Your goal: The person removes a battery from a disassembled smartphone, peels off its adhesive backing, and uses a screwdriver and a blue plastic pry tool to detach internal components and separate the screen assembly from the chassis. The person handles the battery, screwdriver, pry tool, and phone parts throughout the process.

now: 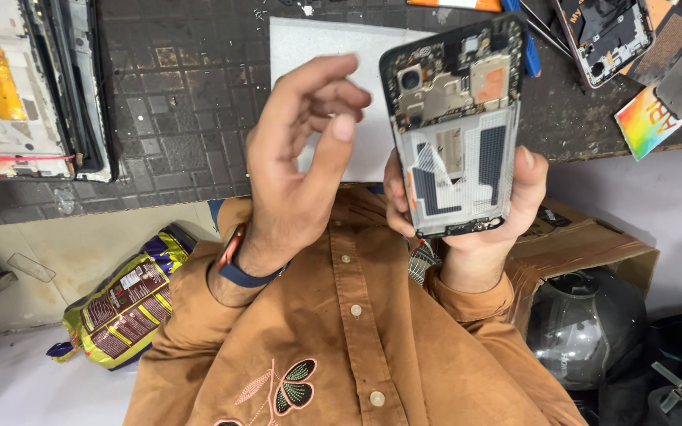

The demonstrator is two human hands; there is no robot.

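Right hand (479, 225) is wrapped round the lower end of an opened black smartphone with its back cover off (453, 126), held upright at chest height, in front of the bench edge. Board, camera module and the white-and-dark taped panel all face the camera.

Left hand (294, 170) is raised just beside it, not touching. Fingers curled in, thumb close to the fingertips, a narrow gap. Can't see anything in it. Dark blue watch strap (240, 267) on that wrist.

Bench is covered with a dark, worn, grid-patterned mat (175, 95), with a white rectangular sheet (325, 47) lying behind the hands. Far left are stripped white and black phone frames (17, 87). Top right is another opened phone body (605, 35), and near it a rainbow-coloured card (650, 120).

Below the bench edge there's a brown cardboard box (593, 241), a dark glossy helmet (586, 323) and a yellow and purple foil snack bag (124, 308) on the pale floor. A brown buttoned shirt with flower embroidery (341, 347) fills the bottom.
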